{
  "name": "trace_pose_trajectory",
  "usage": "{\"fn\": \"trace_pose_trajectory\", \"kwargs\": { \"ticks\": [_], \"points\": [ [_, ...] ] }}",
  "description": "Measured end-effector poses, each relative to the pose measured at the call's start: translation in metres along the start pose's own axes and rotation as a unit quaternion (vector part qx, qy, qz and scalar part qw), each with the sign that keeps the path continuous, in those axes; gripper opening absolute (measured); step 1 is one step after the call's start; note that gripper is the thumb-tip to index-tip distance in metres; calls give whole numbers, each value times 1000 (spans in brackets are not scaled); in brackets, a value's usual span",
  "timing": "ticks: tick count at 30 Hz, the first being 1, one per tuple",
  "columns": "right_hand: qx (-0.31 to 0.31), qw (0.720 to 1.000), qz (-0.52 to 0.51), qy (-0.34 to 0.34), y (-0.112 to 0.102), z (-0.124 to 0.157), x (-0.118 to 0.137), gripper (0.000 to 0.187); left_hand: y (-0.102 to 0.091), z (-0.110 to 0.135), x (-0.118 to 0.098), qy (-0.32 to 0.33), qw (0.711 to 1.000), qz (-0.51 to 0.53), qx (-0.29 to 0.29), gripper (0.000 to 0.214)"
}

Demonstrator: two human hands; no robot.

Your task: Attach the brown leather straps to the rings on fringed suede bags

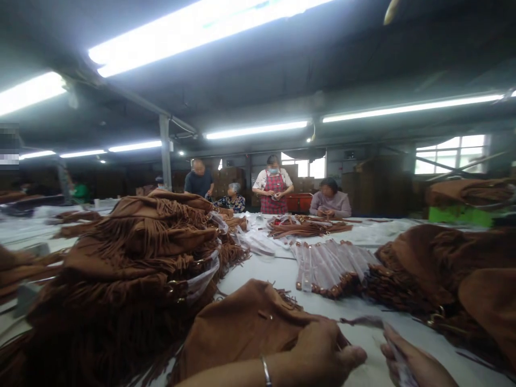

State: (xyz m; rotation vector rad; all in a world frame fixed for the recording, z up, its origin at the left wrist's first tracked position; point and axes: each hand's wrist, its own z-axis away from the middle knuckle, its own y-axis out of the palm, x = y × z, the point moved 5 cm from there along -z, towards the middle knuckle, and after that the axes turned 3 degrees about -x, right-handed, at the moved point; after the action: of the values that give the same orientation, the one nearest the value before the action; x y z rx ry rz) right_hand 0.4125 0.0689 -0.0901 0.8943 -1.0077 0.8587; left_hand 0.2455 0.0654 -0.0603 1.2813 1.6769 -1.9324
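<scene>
Head view: left hand (322, 352), bracelet on its wrist, is closed on the edge of a brown suede bag (245, 328) lying on the white table (282, 271) right in front. Right hand (415, 363) pinches a clear plastic strip (368, 322) just beside the bag. A tall pile of fringed bags (137, 252) sits left; wrapped straps (334, 266) lie behind.
</scene>
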Motion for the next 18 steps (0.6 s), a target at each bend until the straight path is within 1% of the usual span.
{"fn": "trace_pose_trajectory", "kwargs": {
  "ticks": [1, 2, 3, 4, 5, 8, 11, 14, 16, 18],
  "points": [
    [-35, 998, -43, -4, 7, 4, 3, 31, 11, 13, 5, -36, 995, 76, 52, 57],
    [-63, 995, -79, -9, 15, 7, 4, 28, 22, 26, 9, -63, 983, 141, 95, 60],
    [-84, 990, -109, -20, 22, 10, 5, 25, 30, 37, 13, -83, 970, 194, 121, 59],
    [-95, 986, -131, -32, 30, 11, 4, 25, 35, 46, 18, -100, 960, 230, 127, 56],
    [-98, 983, -146, -46, 36, 12, 4, 25, 38, 52, 22, -119, 952, 255, 120, 53],
    [-87, 979, -165, -79, 48, 14, 3, 30, 37, 64, 30, -197, 929, 296, 103, 41],
    [-81, 976, -185, -75, 46, 16, -1, 33, 30, 65, 24, -252, 910, 307, 117, 24],
    [-76, 974, -206, -44, 35, 14, -11, 33, 27, 57, 14, -260, 911, 285, 145, 11],
    [-70, 977, -199, -30, 26, 10, -20, 35, 31, 49, 10, -263, 915, 261, 162, 12],
    [-58, 983, -169, -31, 15, 3, -29, 38, 41, 39, 10, -264, 917, 240, 179, 14]
  ]
}}
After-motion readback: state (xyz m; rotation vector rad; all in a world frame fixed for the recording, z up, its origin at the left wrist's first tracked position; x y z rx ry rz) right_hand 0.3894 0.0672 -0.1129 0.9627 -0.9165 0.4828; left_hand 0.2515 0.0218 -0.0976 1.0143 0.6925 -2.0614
